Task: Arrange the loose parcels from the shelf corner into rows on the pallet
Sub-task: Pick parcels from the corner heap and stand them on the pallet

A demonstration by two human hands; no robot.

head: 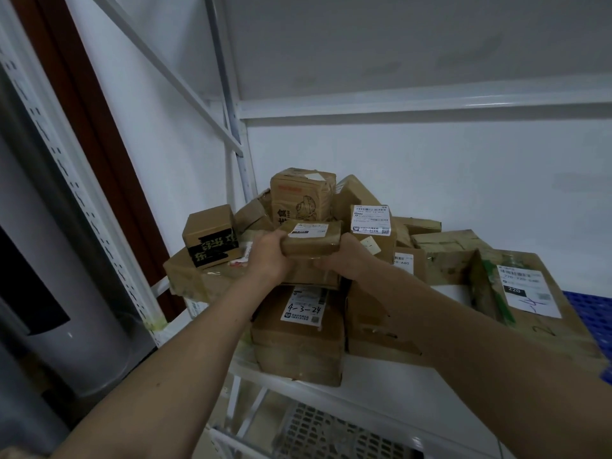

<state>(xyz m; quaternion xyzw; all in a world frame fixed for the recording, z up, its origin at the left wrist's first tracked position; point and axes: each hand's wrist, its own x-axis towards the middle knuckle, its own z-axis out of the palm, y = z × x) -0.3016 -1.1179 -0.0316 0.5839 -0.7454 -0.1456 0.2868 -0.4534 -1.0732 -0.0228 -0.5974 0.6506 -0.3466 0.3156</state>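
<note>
A white metal shelf stands against a pale wall, its corner heaped with brown cardboard parcels. Both hands reach into the heap: the left hand and the right hand clasp a small flat parcel by its ends, fingers curled round its edges, near the top of the pile. A blue pallet shows at the right edge. To lift it well, the person should probably raise it straight up, level, so the tall box and the labelled box just behind do not topple forward.
</note>
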